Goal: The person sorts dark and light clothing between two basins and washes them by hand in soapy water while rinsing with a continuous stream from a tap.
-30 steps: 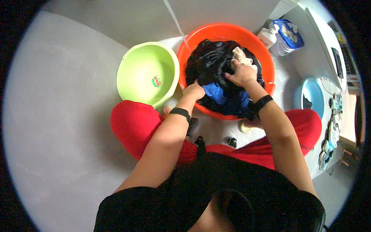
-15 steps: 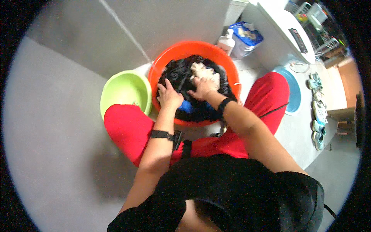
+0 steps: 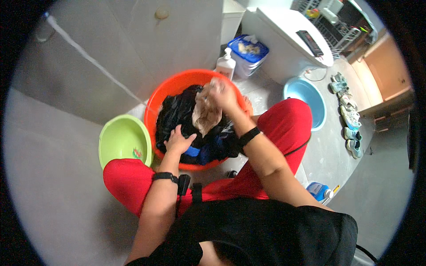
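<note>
Between my red-trousered knees stands an orange basin (image 3: 186, 77) heaped with wet-looking dark clothes (image 3: 175, 106). My left hand (image 3: 179, 142) lies on the clothes with its fingers spread, beside a bright blue patch of fabric (image 3: 192, 151). Over the basin's right part, my right hand (image 3: 224, 95) is closed on a crumpled beige cloth (image 3: 207, 113), which hangs down onto the dark pile. That hand is smeared by motion, so its fingertips are unclear. Each wrist has a black strap.
A green basin (image 3: 116, 142) sits left, a light blue basin (image 3: 306, 93) right. Behind are a white pump bottle (image 3: 225, 66), a blue-lidded tub (image 3: 249, 48) and a white toilet (image 3: 275, 26). Shoes (image 3: 350, 117) line the far right; a blue bottle (image 3: 317, 190) lies near my right elbow.
My right hand has taken hold of the beige cloth and drawn it up from the pile. My left hand stays on the dark clothes. The whole view has shifted.
</note>
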A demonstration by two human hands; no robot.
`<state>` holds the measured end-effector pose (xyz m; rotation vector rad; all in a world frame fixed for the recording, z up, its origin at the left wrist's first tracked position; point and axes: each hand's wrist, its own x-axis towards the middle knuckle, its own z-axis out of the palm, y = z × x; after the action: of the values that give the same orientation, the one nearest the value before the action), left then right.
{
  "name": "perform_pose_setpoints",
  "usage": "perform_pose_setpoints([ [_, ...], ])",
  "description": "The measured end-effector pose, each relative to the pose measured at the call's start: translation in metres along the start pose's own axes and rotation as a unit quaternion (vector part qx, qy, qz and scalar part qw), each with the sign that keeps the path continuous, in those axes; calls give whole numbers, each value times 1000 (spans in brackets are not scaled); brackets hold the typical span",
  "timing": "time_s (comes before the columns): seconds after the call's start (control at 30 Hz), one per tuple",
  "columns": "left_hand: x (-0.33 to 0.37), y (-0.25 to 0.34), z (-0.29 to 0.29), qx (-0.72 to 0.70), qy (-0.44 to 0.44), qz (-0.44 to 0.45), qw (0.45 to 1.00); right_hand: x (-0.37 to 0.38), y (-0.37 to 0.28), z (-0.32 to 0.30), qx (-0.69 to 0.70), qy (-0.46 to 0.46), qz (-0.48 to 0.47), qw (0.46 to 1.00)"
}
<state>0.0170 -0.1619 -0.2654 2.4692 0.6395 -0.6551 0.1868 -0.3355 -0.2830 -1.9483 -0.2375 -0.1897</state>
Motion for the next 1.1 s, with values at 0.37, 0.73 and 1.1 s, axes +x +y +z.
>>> perform_pose_setpoints([
  [0.37, 10, 1, -20, 116, 4, 50, 992, 121, -142, 34, 35, -60, -246, 967],
  [0.73, 29, 11, 23, -109, 180, 172, 962, 106, 55, 156, -387, -589, 1, 709],
  [1.1, 42, 16, 42, -64, 115, 135, 982, 108, 171, 215, -366, -618, 63, 693],
])
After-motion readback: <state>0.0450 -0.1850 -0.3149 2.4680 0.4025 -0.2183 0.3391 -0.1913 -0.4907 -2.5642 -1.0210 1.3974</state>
